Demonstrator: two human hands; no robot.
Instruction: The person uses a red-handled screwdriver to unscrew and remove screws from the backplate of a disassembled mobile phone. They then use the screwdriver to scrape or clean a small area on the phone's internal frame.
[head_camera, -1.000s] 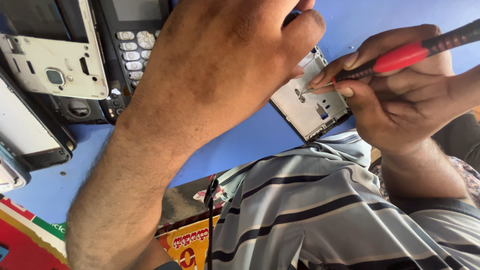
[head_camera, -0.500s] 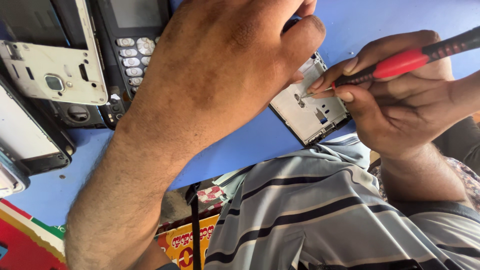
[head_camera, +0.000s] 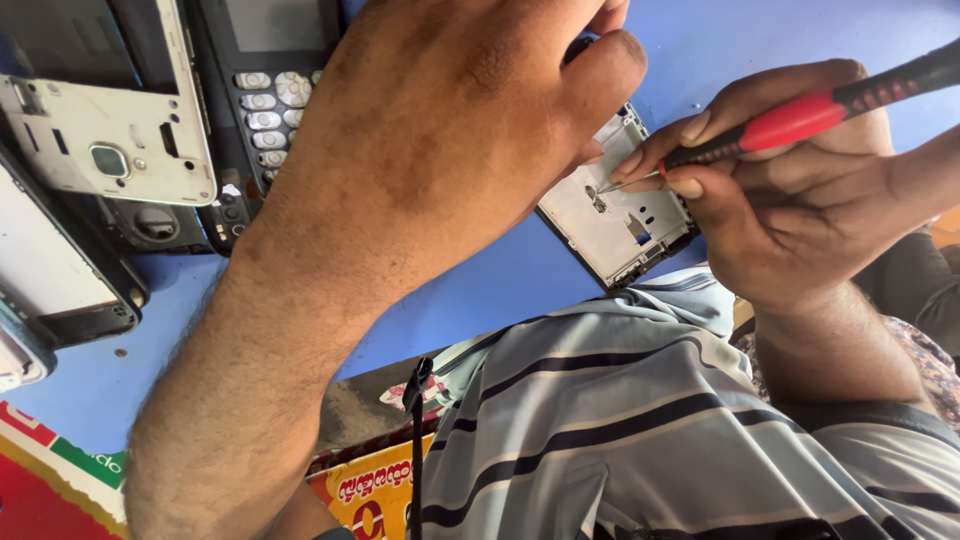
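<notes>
My left hand (head_camera: 470, 130) presses down on a white opened phone frame (head_camera: 620, 225) that lies on the blue table (head_camera: 500, 290), with the thumb at the frame's upper edge. My right hand (head_camera: 790, 200) grips a red and black screwdriver (head_camera: 800, 115) like a pen. Its thin metal tip touches a small spot near the top of the frame. Most of the frame's upper part is hidden under my left hand.
At the far left lie a white phone back plate (head_camera: 110, 130), a dark keypad phone (head_camera: 265, 90) and other dark phone shells (head_camera: 60, 280). My striped shirt (head_camera: 640, 430) fills the lower right. Colourful printed packaging (head_camera: 370, 495) sits below the table's edge.
The screwdriver tip has stayed at the same spot on the frame, with only slight shifts of my right hand. My left hand keeps its hold.
</notes>
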